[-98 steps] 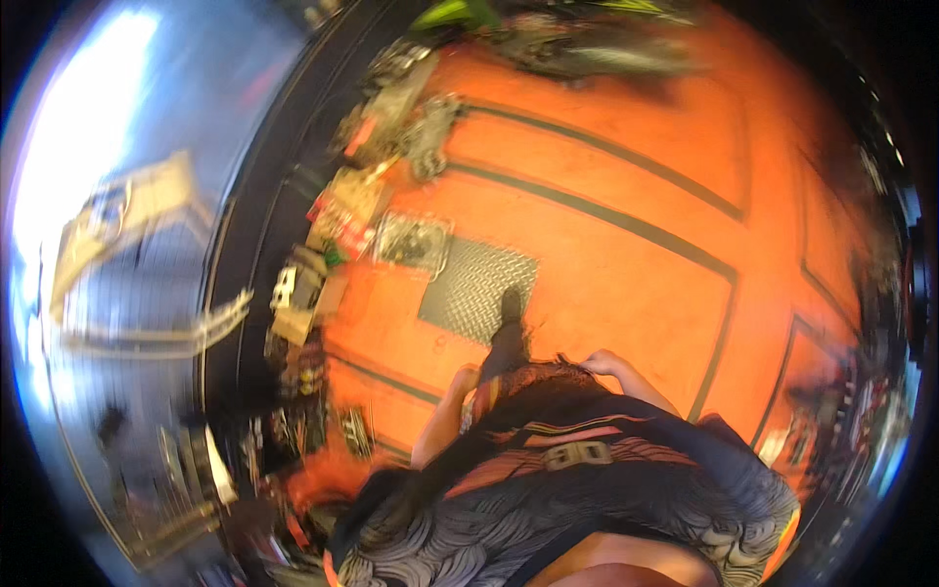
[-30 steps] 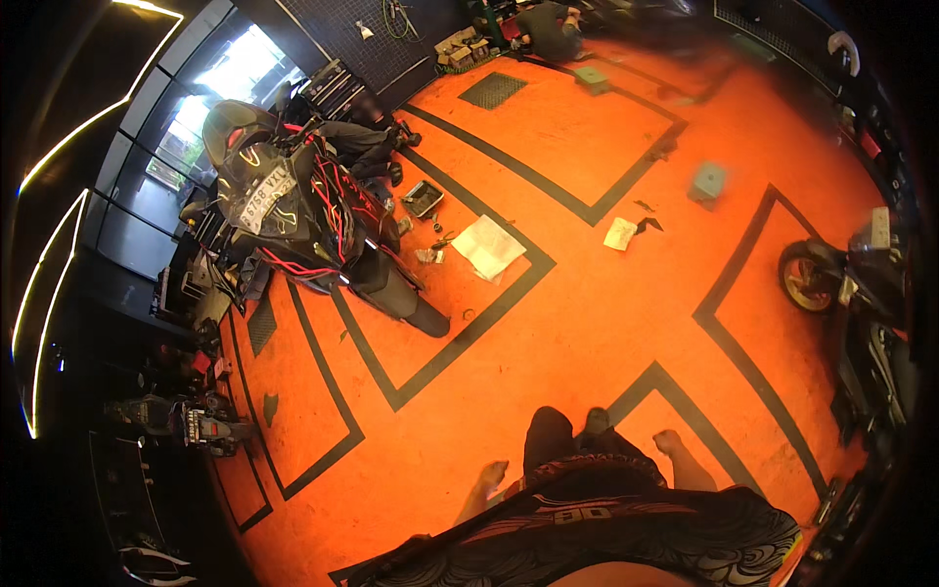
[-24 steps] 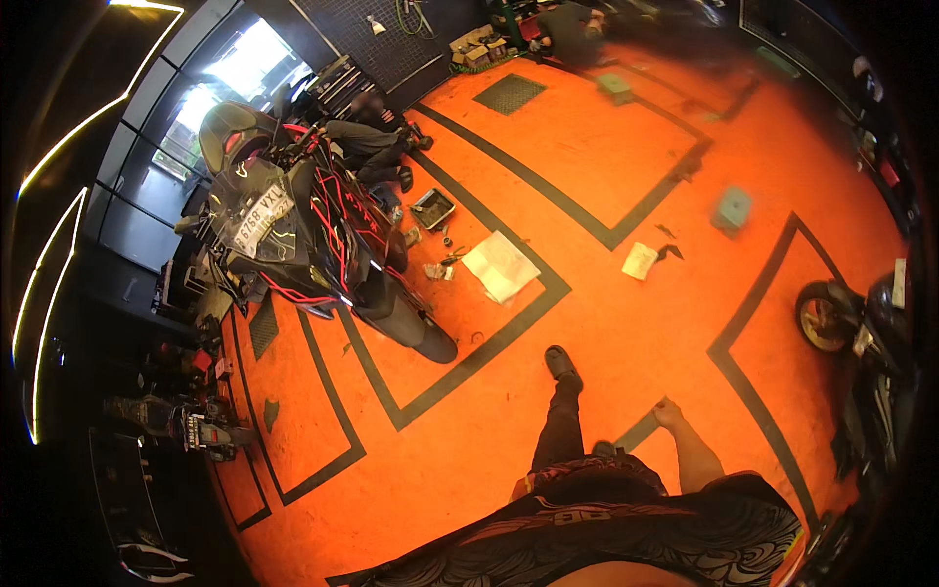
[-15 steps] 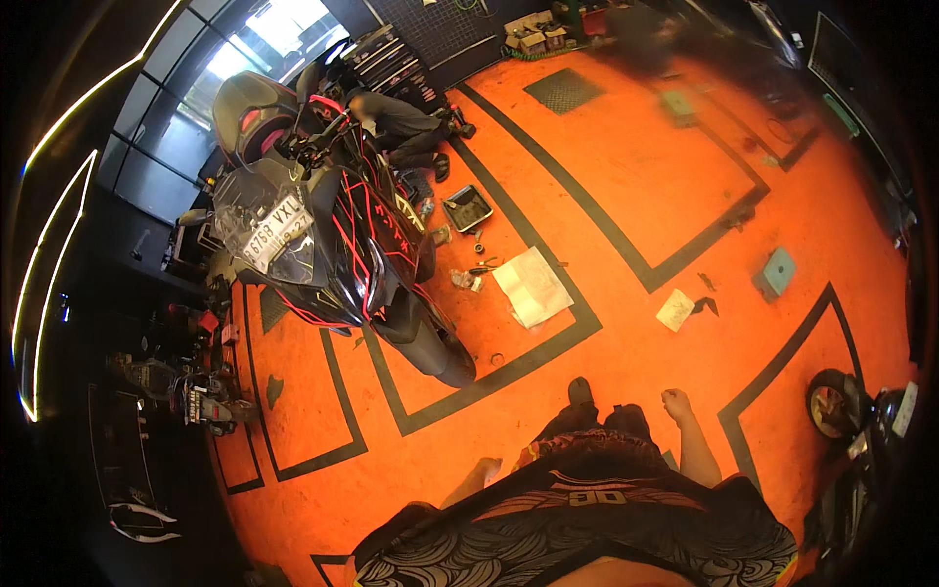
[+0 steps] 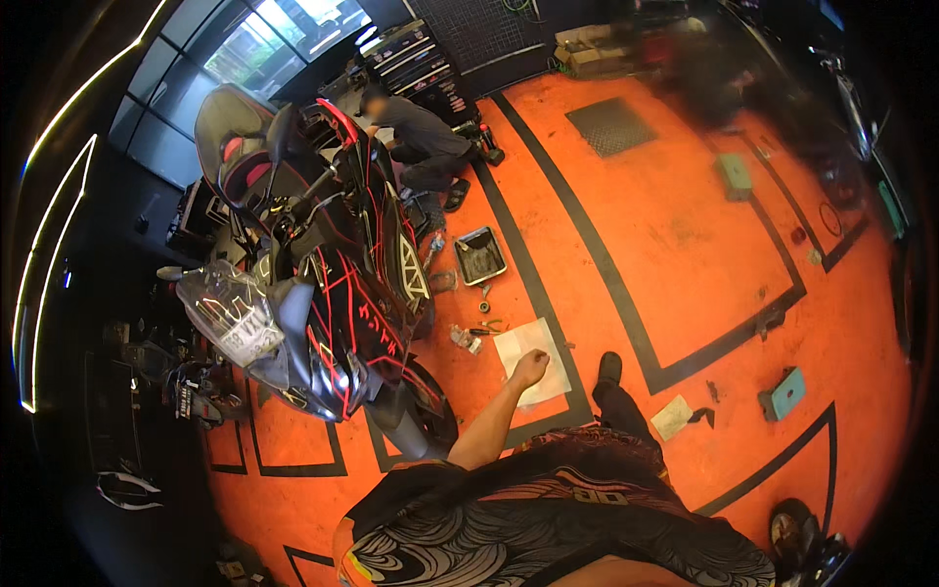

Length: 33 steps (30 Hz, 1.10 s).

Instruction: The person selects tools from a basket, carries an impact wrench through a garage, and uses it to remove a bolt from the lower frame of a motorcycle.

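Note:
My left hand (image 5: 530,366) hangs at the end of a forward-reaching forearm, fingers curled into a loose fist with nothing visible in it. In the picture it overlaps a white sheet (image 5: 533,331) lying on the orange floor, and no contact with it shows. My right hand is out of view. Ahead on the left stands a black motor scooter (image 5: 342,313) with red line graphics and a clear windscreen. Between scooter and sheet lie pliers (image 5: 489,328) and a clear plastic bag (image 5: 466,338). A black tray (image 5: 481,279) sits farther off.
Beyond the scooter a person (image 5: 425,142) in dark clothes crouches near a tool chest (image 5: 416,64). To the right are a teal step stool (image 5: 785,394), a greenish stool (image 5: 734,178) and a pale card (image 5: 671,418). Part of another motorbike (image 5: 797,538) stands at lower right.
I have moved forward, so scooter and tray look closer. My left hand swung forward from beside my body to over the sheet. My right hand left the view. The far person's head now shows.

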{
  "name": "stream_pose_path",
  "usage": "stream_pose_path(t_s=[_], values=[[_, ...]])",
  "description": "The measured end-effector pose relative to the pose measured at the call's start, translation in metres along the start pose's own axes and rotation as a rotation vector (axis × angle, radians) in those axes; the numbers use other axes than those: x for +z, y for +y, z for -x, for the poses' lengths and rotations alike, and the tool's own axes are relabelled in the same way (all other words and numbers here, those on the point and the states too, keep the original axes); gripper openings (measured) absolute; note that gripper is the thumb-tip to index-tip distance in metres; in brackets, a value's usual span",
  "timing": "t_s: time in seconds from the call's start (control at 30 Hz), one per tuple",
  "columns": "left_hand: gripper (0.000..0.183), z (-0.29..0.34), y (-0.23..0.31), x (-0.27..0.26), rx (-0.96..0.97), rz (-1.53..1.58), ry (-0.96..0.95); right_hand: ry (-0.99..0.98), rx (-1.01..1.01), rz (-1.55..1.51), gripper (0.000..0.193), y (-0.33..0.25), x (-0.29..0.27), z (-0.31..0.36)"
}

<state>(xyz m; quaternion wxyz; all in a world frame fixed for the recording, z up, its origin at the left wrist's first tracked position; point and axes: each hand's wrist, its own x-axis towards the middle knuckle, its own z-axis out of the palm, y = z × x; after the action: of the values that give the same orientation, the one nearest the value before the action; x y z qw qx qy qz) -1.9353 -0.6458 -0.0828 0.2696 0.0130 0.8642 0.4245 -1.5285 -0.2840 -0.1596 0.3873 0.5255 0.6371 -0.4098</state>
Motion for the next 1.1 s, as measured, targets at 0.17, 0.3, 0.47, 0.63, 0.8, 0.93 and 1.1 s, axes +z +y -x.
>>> stream_pose_path(t_s=[0.17, 0.3, 0.47, 0.63, 0.8, 0.93, 1.1], values=[[0.045, 0.011, -0.073, -0.009, -0.312, -0.079, -0.290, -0.032, -0.074, 0.131, 0.040, -0.202, -0.051, -0.054], [0.042, 0.023, -0.061, -0.024, -0.329, -0.249, -0.490, 0.068, -0.369, 0.522, 0.046, -0.419, -0.139, -0.137], [0.045, -0.020, -0.066, -0.048, -0.711, -0.060, -0.384, 0.307, -0.917, 0.408, 0.033, -0.678, -0.183, -0.152], [0.048, -0.202, -0.052, -0.093, -0.549, -0.110, -0.276, 0.180, -0.973, 0.319, 0.029, -0.839, -0.211, -0.183], [0.054, -0.400, 0.052, -0.192, -0.420, 0.112, 0.200, -0.136, -0.566, 0.191, 0.026, -0.896, -0.150, -0.165], [0.055, -0.521, 0.114, -0.295, -0.309, 0.226, 0.209, -0.180, -0.292, 0.166, 0.018, -0.940, -0.109, -0.142], [0.052, -0.656, 0.183, -0.356, -0.236, 0.210, 0.140, -0.122, -0.206, 0.068, 0.020, -0.971, -0.132, -0.237]])
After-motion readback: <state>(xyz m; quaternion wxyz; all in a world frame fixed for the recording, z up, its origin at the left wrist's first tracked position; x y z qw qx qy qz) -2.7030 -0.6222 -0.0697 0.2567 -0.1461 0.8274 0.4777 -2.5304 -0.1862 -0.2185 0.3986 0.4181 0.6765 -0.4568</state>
